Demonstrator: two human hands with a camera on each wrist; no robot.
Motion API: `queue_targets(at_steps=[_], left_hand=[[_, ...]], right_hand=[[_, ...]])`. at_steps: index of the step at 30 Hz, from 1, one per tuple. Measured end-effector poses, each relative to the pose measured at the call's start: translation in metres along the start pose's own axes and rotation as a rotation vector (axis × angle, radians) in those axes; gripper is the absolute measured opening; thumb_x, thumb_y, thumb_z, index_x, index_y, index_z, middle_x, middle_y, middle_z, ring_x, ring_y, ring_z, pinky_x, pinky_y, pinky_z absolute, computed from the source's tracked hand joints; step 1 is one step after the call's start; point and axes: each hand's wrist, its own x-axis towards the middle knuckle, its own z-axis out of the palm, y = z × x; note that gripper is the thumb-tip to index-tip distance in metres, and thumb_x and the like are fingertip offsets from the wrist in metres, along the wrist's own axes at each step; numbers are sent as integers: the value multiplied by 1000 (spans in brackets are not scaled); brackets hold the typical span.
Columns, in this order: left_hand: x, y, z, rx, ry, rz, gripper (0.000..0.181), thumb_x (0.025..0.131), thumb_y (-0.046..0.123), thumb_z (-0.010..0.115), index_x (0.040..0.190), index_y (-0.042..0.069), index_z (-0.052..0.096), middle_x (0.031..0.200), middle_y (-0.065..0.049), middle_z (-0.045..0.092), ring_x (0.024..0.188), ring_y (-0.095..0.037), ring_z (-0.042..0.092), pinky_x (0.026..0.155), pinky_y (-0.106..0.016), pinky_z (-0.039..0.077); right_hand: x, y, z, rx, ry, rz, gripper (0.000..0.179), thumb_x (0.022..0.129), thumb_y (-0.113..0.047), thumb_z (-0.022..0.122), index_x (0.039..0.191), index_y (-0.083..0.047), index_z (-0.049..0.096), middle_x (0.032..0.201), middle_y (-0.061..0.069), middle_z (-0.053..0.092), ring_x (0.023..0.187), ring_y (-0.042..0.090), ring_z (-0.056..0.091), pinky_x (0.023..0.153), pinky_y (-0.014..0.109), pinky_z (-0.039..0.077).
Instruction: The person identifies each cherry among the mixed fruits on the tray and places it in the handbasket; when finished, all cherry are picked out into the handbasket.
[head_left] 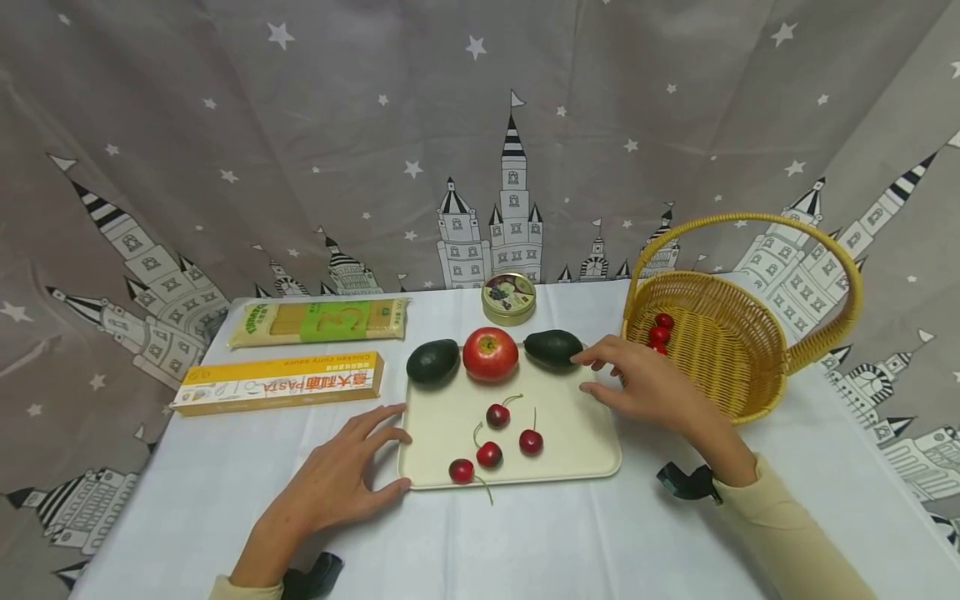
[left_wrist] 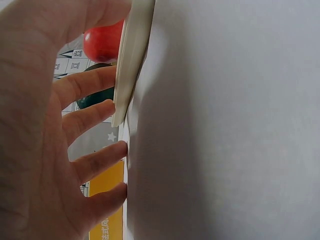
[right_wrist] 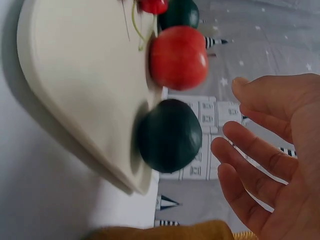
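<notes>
A cream tray carries two dark green avocados, a red apple between them, and several cherries with stems. My left hand rests at the tray's left edge, fingers spread, thumb and fingertips right at the rim. In the left wrist view the ring and little fingers lie past the tray's corner. Over the tray's right side hovers my right hand, its fingers loosely bent and nothing between them. Its fingertips are close to the right avocado; the right wrist view shows a gap to that avocado.
A yellow woven basket with a tall handle stands right of the tray, a few red cherries inside. Behind the tray sits a round tin. A pasta box and a noodle packet lie at the back left.
</notes>
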Motion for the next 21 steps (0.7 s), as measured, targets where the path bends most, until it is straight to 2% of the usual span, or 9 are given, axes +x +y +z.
queue_targets(at_steps=[6,11,21], left_hand=[[0,0,0,-4,-1,-1,43,85,49,85,122,34,68,164,3,49,145,-29,52,93,-52,60],[0,0,0,-6,-3,-5,43,85,48,85,122,34,68,164,3,49,145,-29,52,95,-54,59],[-1,0,-1,-9,-5,-3,42,86,49,84,122,34,68,164,2,49,146,-29,52,98,-55,58]], right_hand=[[2,-10,12,12,-60,-27,37,93,-21,85,128,-13,76,113,6,75,100,23,72,76,36,59],[1,-16,22,34,-99,-55,35,94,-21,84,127,-13,76,115,5,75,102,22,73,81,37,62],[0,-31,45,45,-171,-103,34,95,-23,82,128,-17,77,115,-1,73,97,14,71,77,28,58]])
